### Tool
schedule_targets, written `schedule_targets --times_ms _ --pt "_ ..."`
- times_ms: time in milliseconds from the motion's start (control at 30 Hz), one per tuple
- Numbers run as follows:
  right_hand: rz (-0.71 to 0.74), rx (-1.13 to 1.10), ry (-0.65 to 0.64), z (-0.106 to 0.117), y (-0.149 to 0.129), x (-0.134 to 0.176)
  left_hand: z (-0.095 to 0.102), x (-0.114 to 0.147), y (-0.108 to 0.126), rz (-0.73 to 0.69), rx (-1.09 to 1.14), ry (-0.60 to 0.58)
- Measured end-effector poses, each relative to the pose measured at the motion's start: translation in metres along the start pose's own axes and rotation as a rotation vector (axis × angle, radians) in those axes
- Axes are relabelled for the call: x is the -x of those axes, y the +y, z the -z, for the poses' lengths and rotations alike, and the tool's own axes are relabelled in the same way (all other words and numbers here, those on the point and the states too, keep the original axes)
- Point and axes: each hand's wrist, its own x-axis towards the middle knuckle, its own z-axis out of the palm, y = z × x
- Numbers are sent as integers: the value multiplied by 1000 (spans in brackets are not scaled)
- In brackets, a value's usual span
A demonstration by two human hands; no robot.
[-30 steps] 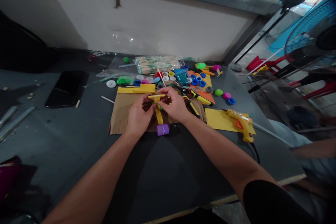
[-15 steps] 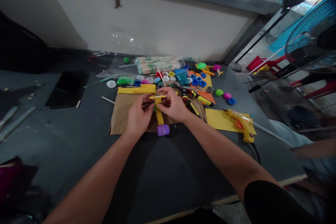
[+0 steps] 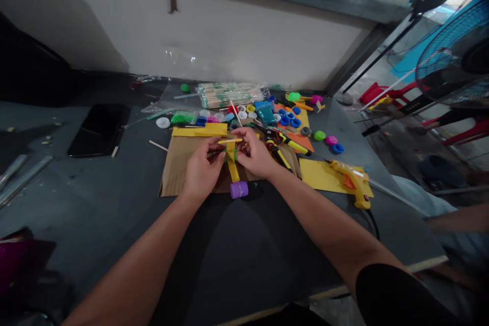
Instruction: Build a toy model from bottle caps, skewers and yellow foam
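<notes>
Between my two hands is a small craft piece made of a yellow strip, with a yellow crosspiece at its far end. A purple bottle cap sits at its near end. Part of a green cap shows behind the strip between my fingers. My left hand pinches the piece from the left, thumb and fingers closed. From the right, my right hand grips it with curled fingers. Exactly where the fingertips press is partly hidden. Under the hands lies brown cardboard with a yellow strip along its far edge.
Pliers with yellow-black handles lie right of the hands. A yellow glue gun rests on a yellow sheet. Bottle caps and packed sticks line the back. A phone lies left; a person's arm shows right.
My right thumb and fingers have shifted slightly on the piece, and more of the green cap shows. The purple cap has turned a little. My left hand has barely moved.
</notes>
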Motion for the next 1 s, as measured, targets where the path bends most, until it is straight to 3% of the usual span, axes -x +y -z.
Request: schedule_targets --times_ms 200,333,533,700,833,1000 --pt "-29 112 -50 1 -2 -1 1 0 -2 -6 -5 11" --pt "-47 115 -59 1 -4 -1 2 0 -4 -39 -12 89" --pt "-151 147 130 4 -3 -7 14 0 4 -54 70 175" --pt "-328 298 273 6 0 -10 26 3 5 -27 -85 15" --pt "-382 363 238 7 -6 -9 24 10 3 -51 -311 -171" --pt "-439 350 170 30 -26 -16 19 13 4 -115 -478 -201"
